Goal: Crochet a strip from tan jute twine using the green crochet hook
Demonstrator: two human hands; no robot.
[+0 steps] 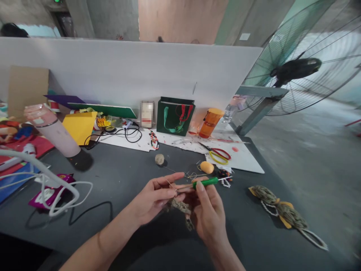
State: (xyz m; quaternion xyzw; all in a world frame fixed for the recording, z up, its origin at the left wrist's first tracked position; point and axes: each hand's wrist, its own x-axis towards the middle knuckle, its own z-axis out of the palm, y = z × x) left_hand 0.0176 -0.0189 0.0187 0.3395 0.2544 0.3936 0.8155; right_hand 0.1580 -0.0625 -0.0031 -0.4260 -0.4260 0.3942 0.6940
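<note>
Between my two hands hangs a small grey-green crochet piece [181, 206], with a narrow end dangling below. My left hand [156, 197] pinches its top edge between thumb and fingers. A green-handled crochet hook [207, 182] lies in the closed fingers of my right hand [210, 210], its working end pointing left to the stitches by my left fingertips. A thin metal tip sticks out of the handle's other end. Thin yarn runs from a grey yarn ball [159, 159] on the table toward my hands. Just beyond my right hand sits a yellow-orange yarn ball [207, 167].
Red-and-yellow scissors [218, 155] lie behind the yarn. An orange cup [211, 123] and a dark green gift bag [175, 117] stand along the white partition [126, 71]. To the right lies a grey-green yarn bundle [282, 209]. On the left are a pink bottle [53, 131] and white cables [69, 188].
</note>
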